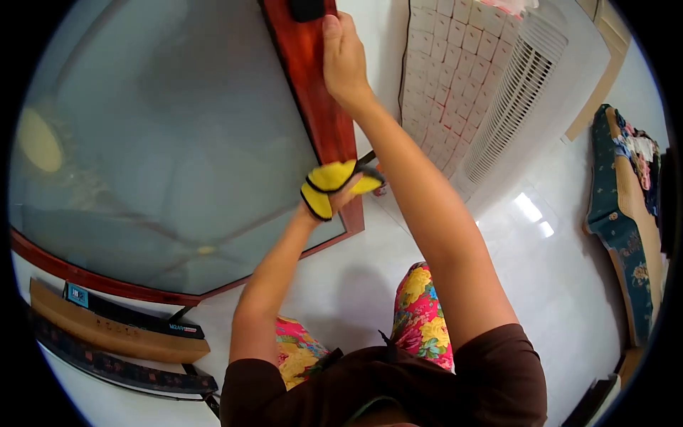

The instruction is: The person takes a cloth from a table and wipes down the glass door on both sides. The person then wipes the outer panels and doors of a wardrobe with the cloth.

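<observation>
My left hand (346, 196) has a yellow cloth with black edging (333, 176) bunched in and around it. The cloth presses on the edge of a reddish-brown wooden frame (316, 85), near its lower right corner. Most of the left fingers are hidden by the cloth. Farther up the same edge, my right hand (346, 64) grips the frame, thumb on top and the other fingers mostly out of sight. The frame surrounds a large grey glass panel (192, 135) that reflects a ceiling light. A black object (307, 8) sits on the frame beside my right thumb.
A white slatted appliance (516, 99) and stacked small white boxes (455, 57) stand close on the right. A bed-like piece with green patterned fabric (613, 213) holds clothes at far right. Long cardboard boxes (117, 327) lie at lower left. The pale floor (526, 285) is shiny.
</observation>
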The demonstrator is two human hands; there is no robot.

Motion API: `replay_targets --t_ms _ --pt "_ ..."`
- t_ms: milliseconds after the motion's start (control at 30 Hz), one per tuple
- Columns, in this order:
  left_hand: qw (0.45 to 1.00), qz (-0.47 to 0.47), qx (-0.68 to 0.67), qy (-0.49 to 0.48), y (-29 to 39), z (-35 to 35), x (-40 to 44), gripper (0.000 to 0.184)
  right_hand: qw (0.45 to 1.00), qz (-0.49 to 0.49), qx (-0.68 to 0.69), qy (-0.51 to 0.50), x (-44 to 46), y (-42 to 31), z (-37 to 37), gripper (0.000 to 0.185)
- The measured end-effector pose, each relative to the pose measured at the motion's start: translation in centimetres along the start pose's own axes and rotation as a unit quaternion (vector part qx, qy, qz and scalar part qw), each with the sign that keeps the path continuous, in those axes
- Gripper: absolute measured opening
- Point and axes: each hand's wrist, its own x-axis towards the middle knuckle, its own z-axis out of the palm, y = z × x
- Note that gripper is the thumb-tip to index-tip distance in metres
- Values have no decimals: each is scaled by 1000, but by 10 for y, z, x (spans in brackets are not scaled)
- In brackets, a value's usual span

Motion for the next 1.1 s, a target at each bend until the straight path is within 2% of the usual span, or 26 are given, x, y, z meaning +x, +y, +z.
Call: replay_targets --t_ms 33,100,167,200,267,367,433,467,533,600,667,700,800,833,967,1067,1100 --pt "999 -28 11 -40 2 -54 26 44 1000 -20 -5 7 1 2 1 43" --pt "999 -14 -4 51 -20 -100 53 38 999 -37 -7 2 1 4 0 42" --pt "979 59 57 185 -45 -139 56 26 999 -41 0 -7 4 6 0 41" --pt "969 88 140 185 -48 -173 60 21 999 -41 8 -16 5 6 -1 41" --pt "960 105 201 167 -61 -205 59 19 999 -12 19 -48 5 3 -4 41" --pt "948 48 224 221 -81 -237 38 22 995 23 32 -88 7 2 -8 43" --pt "930 -15 246 274 -91 -256 13 32 997 -31 1 -73 8 7 -9 44" --pt "912 -53 285 290 -95 -264 -7 39 996 -57 -8 -67 8 11 -7 44" --pt "845 -124 404 329 -107 -269 -54 43 995 -77 -39 -54 7 23 -4 44" --pt "811 -199 431 342 -116 -262 -114 46 996 -32 -2 -82 6 18 -8 46" --pt "778 -270 414 387 -117 -244 -174 48 996 -46 -50 -58 7 38 -8 50" --pt "757 -343 385 401 -113 -230 -202 50 997 -38 -47 -55 8 35 -10 51" --pt "684 -521 264 437 -95 -189 -271 56 996 -45 -71 -27 9 34 -16 52" --pt "653 -551 212 474 -98 -169 -295 57 998 -23 -50 -19 11 33 -14 53" --pt "495 -641 44 584 -110 -162 -327 59 1000 3 -23 -15 19 36 -17 52" --pt "433 -597 -49 674 -132 -197 -325 58 1000 -18 -22 -1 20 30 -18 52" --pt "460 -602 21 652 -136 -219 -318 56 1000 4 -5 -8 20 30 -19 52"
